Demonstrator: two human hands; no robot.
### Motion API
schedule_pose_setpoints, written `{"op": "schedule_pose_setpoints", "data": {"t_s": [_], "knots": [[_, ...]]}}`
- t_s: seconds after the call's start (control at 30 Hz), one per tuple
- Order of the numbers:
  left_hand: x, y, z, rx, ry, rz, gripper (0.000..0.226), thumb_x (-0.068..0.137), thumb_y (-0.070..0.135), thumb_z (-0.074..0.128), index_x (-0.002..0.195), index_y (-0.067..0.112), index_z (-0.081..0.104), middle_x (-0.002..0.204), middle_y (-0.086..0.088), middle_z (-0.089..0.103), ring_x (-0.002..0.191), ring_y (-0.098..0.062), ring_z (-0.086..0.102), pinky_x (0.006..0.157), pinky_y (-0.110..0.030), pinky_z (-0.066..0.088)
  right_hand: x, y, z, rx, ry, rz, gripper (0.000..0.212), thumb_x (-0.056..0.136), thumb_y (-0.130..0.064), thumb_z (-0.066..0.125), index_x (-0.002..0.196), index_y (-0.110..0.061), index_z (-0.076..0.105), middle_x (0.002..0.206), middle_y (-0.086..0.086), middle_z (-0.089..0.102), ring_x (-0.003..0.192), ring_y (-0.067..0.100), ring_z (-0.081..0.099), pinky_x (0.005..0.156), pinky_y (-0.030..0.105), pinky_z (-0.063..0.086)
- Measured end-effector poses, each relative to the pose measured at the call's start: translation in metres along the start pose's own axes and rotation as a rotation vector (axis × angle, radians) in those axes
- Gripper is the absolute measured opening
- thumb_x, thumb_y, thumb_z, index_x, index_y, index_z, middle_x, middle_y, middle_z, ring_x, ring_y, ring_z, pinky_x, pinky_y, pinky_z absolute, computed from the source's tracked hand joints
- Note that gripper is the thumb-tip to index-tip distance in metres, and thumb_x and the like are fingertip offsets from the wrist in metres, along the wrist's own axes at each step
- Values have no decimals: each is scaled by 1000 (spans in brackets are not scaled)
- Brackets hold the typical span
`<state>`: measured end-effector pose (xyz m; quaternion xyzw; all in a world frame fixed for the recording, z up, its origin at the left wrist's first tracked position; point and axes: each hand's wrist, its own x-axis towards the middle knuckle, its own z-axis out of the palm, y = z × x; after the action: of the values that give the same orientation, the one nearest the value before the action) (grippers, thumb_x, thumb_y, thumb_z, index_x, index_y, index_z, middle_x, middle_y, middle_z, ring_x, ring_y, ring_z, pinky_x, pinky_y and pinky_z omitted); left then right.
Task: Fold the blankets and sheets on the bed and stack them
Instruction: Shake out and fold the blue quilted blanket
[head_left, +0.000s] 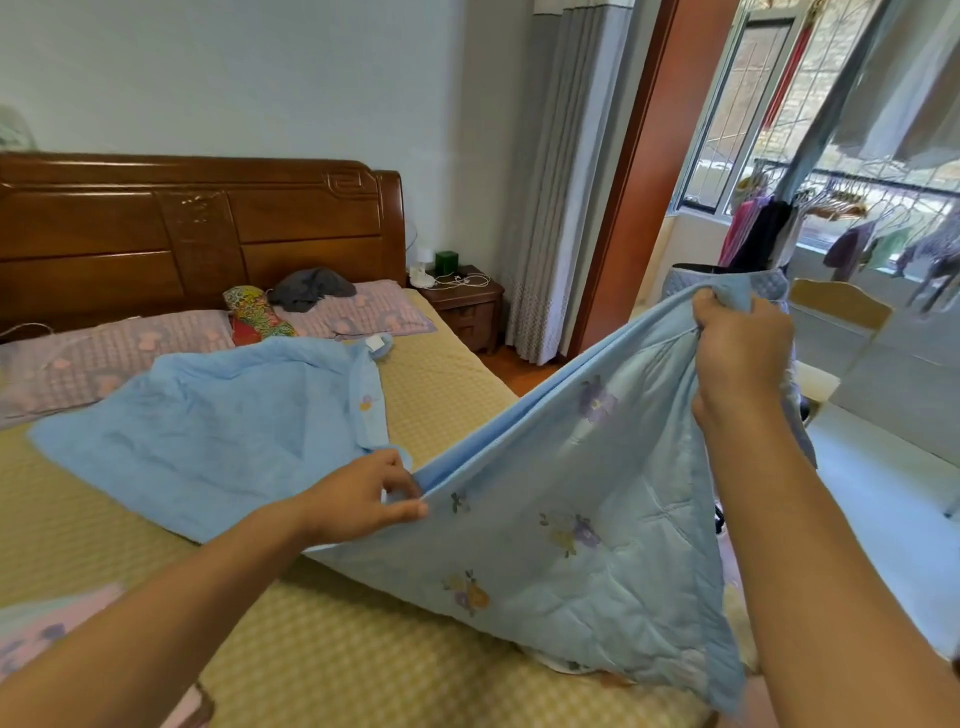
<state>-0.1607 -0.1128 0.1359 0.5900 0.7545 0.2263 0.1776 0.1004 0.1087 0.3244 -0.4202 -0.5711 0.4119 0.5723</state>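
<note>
A light blue quilted blanket (545, 519) with small flower prints stretches across the bed (337, 649). Its far part (218, 426) lies flat on the yellow checked mattress cover, plain side up. My right hand (743, 358) grips a bunched corner and holds it high at the right, off the bed's side. My left hand (363, 499) pinches the blanket's edge low over the mattress, near the fold line. Between the hands the cloth hangs taut in a slanted sheet. A pink and blue patterned cloth (47, 629) shows at the lower left edge.
Two pink pillows (104, 358) and a colourful bundle (254, 312) lie by the wooden headboard (197, 228), with a grey garment (311, 288) on one pillow. A nightstand (467, 306) stands beside the bed. A balcony with hanging clothes (857, 239) opens at the right.
</note>
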Motion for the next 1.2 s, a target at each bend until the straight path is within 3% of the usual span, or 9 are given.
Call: {"op": "schedule_pose_setpoints", "data": {"t_s": [0.33, 0.43, 0.57, 0.73, 0.83, 0.9, 0.97, 1.1, 1.2], "knots": [[26, -26, 19, 483, 297, 277, 32, 95, 47, 52, 74, 26, 66, 72, 9, 53, 73, -12, 48, 71, -28, 36, 8, -23, -1, 132, 20, -25, 23, 95, -21, 64, 74, -28, 59, 79, -4, 60, 81, 19, 60, 78, 39, 55], [30, -37, 15, 562, 295, 265, 38, 91, 46, 45, 74, 25, 72, 75, 9, 60, 74, -11, 56, 94, -30, 41, 23, -41, -3, 161, 17, -59, 14, 94, -20, 65, 79, -20, 65, 80, 2, 60, 78, 21, 60, 76, 40, 55], [40, -33, 8, 653, 304, 313, 32, 88, 42, 47, 75, 26, 71, 75, 10, 59, 73, -10, 61, 118, -31, 18, 51, -79, -1, 165, 85, -126, 20, 93, -21, 65, 74, -23, 60, 75, -4, 60, 66, 12, 58, 63, 27, 49], [48, -16, -24, 672, 279, 202, 39, 90, 50, 40, 98, 27, 72, 92, 4, 62, 83, -17, 60, 79, -31, 50, 87, -136, 14, 272, 145, -147, 21, 98, -19, 58, 78, -22, 52, 77, -8, 55, 67, 7, 56, 59, 18, 48], [49, -9, -38, 490, 268, -44, 47, 94, 49, 32, 110, 25, 69, 108, 5, 58, 94, -15, 60, 79, -29, 46, 110, -160, 28, 200, 159, -146, 23, 101, -22, 54, 80, -21, 45, 78, -11, 47, 66, 2, 48, 62, 17, 44], [47, -7, -55, 271, 299, -113, 44, 95, 47, 33, 104, 22, 68, 105, 6, 60, 92, -13, 59, 80, -29, 47, 127, -164, 35, 200, 179, -141, 7, 101, -23, 53, 103, -17, 53, 89, -9, 54, 76, 7, 53, 72, 25, 45], [40, -8, -85, 108, 377, -199, 35, 98, 39, 42, 92, 16, 67, 93, 2, 67, 85, -17, 62, 78, -34, 49, 138, -161, 43, 157, 181, -79, 28, 101, -26, 50, 124, -11, 56, 108, -4, 60, 91, 14, 58, 78, 28, 49], [2, 2, -141, -161, 434, -269, 33, 86, 31, 54, 56, 17, 49, 55, 4, 46, 51, -10, 42, 57, -34, 33, 152, -133, 54, -14, 148, 42, 33, 104, -30, 46, 120, -8, 64, 111, 3, 66, 95, 23, 64, 78, 33, 52], [-35, 26, -159, -344, 418, -239, 28, 83, 36, 53, 70, 11, 53, 72, -9, 45, 67, -21, 42, 61, -29, 33, 156, -114, 61, -104, 120, 37, 37, 105, -36, 45, 121, -10, 65, 114, 4, 68, 92, 23, 63, 75, 33, 50]]}}
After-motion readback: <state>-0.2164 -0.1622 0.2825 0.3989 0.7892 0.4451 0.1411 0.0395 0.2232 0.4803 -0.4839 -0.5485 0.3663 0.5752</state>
